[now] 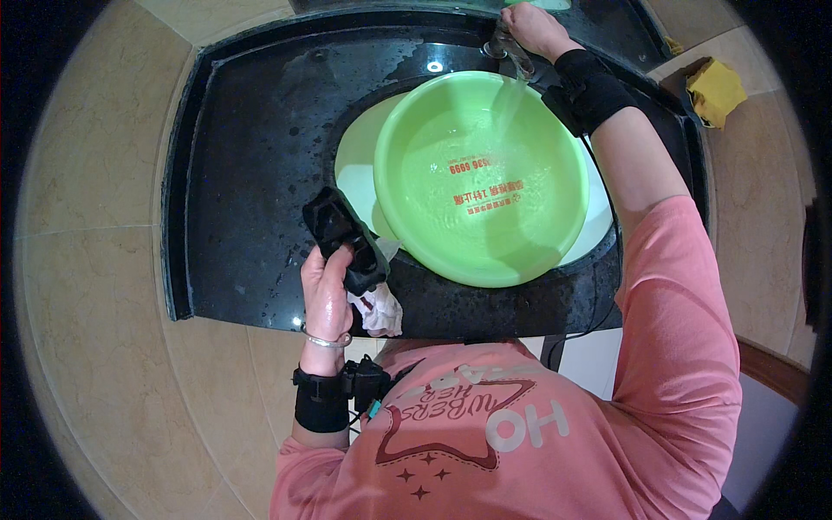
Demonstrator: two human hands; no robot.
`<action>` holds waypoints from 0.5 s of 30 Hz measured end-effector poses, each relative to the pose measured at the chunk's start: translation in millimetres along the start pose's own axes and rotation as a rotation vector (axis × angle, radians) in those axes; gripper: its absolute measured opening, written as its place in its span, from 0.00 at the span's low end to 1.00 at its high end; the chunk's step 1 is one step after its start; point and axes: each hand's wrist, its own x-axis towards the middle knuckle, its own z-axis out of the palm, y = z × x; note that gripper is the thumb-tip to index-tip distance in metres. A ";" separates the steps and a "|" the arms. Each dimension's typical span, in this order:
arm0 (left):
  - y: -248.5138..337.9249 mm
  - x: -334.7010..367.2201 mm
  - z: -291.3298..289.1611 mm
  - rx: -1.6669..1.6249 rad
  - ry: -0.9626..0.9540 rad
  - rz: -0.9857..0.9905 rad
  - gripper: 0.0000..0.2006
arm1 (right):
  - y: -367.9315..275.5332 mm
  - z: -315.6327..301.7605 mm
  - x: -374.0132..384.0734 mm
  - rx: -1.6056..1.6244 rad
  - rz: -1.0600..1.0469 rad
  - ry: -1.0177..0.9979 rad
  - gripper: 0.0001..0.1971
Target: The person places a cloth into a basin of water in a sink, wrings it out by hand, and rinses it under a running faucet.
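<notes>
A light green plastic basin point(407, 182) with red print inside sits over the white sink point(357, 169). Water runs into it from a metal tap point(520, 62) at the far side. My right hand point(536, 33) reaches up to the top of that tap, its fingers curled round the handle, which they largely hide. Left of the basin, near the counter's front edge, my wet left hand point(326, 290) grips a black moulded piece with hollows point(345, 238), thumb on top. A crumpled white piece with a dark red mark point(379, 314) hangs just below it; I cannot tell whether it is cloth or wrapping.
The black counter point(260, 173) is wet in spots and has a raised rim at the left and back. A yellow cloth-like thing point(716, 91) lies at the right, beyond the rim. A thin black cable point(614, 251) runs from my right wrist band across the counter's front edge.
</notes>
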 end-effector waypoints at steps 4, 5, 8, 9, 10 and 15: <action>0.4 0.3 1.5 -0.020 -0.001 -0.004 0.13 | -6.6 -4.8 -0.4 0.134 0.100 0.053 0.09; 0.5 0.7 2.5 -0.022 0.001 -0.008 0.13 | -5.4 -5.6 -0.1 0.093 0.089 0.003 0.10; 0.0 1.0 0.9 -0.032 0.006 -0.012 0.13 | -13.6 -11.8 0.6 0.134 0.158 -0.040 0.11; -0.3 0.9 -0.5 -0.039 0.007 -0.012 0.13 | -18.6 -14.5 0.9 0.214 0.240 -0.033 0.11; -0.2 1.2 0.2 -0.040 0.003 -0.013 0.13 | -14.2 -13.8 0.6 0.211 0.243 -0.032 0.11; 2.0 1.8 0.8 -0.003 0.004 -0.015 0.13 | -15.8 -16.6 0.6 0.196 0.305 -0.057 0.18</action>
